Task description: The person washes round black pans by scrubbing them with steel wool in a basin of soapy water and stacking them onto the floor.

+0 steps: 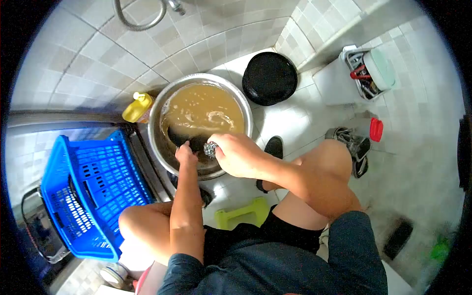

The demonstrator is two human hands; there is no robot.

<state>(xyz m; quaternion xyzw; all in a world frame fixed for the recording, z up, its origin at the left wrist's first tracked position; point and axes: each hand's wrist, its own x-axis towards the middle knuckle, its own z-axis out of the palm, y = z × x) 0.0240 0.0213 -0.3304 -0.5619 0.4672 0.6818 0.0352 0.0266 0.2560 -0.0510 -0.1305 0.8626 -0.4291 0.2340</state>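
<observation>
A large metal basin (161, 84) full of cloudy brown water (204, 105) stands on the floor in front of me. My left hand (186, 154) grips the edge of a black pan (178, 137), which lies tilted and partly under water at the basin's near side. Much of the pan is hidden by the water and my hands. In my closed right hand (237, 153) is a steel wool scrubber (210, 149), held over the near rim close to the pan and just right of my left hand.
Black round pans (269, 78) lie stacked beyond the basin's right side. A yellow bottle (138, 107) stands to its left, near a blue plastic basket (98, 187). Farther right are a white bin (339, 81) and a red-lidded container (376, 130). A green stool (243, 214) sits below me.
</observation>
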